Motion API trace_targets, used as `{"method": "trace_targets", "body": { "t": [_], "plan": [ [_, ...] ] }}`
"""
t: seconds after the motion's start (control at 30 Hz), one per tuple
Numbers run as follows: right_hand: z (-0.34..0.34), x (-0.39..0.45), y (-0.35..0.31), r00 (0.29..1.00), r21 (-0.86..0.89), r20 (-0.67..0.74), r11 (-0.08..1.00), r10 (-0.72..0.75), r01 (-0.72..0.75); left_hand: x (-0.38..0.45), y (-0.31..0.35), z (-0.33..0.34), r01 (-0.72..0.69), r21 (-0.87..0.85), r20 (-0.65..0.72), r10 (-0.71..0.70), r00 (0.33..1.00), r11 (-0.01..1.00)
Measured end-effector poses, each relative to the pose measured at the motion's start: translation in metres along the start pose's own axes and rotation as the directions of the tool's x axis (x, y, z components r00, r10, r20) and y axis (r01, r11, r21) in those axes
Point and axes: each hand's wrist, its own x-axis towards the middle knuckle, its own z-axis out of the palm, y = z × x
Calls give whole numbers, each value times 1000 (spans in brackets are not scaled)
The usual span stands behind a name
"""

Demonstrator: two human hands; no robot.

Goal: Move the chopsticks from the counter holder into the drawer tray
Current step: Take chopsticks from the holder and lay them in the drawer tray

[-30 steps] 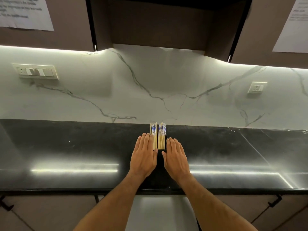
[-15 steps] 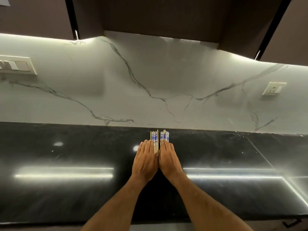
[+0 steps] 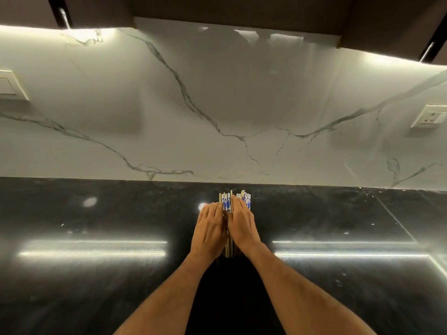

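The chopsticks [image 3: 227, 201], too tightly bunched to count, lie in one bundle on the black counter [image 3: 96, 274] near the marble backsplash [image 3: 217, 105], pressed between two hands: the left hand [image 3: 210, 229] and right hand [image 3: 242, 226] lie side by side on top, fingers curled down over the sticks, whose blue-patterned ends poke out beyond the fingertips. Two wall plates show, a switch plate [image 3: 11, 85] at left and a socket [image 3: 428, 116] at right. Half a second ago the hands lay flatter; now they have closed in over the bundle.
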Motion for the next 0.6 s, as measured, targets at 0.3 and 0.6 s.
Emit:
{"method": "trace_targets", "body": {
  "t": [0.3, 0.6],
  "plan": [
    [4, 11, 0, 995, 66, 3, 993, 97, -97, 0, 0, 8, 40, -129, -5, -41, 999, 991],
    [4, 18, 1, 994, 74, -14, 992, 104, -103, -5, 12, 6, 114, -272, -61, -135, 989, 956]
  ]
}}
